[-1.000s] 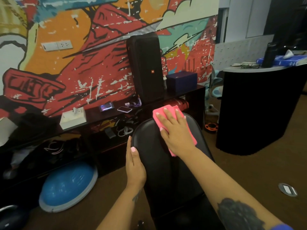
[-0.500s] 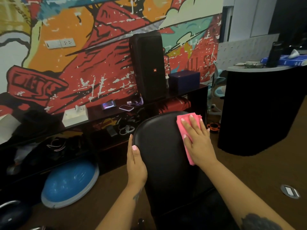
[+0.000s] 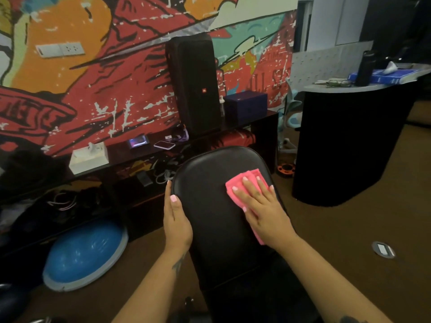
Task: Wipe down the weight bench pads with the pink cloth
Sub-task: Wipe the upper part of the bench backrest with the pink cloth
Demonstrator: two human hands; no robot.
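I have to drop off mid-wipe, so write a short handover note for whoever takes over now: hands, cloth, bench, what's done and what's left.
Right hand: flat, fingers straight, pressing the pink cloth on the upper right of the back pad.
Left hand: open, resting along the pad's left edge, steadying it.
Done: wiping is under way near the top of the back pad; how much is clean cannot be told.
Left: the rest of the back pad, then the lower pad nearest the camera.

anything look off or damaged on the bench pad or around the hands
Nothing stands out. The bench pad looks smooth and untorn. The right hand presses the pink cloth flat on it, and the left hand rests on its left edge.
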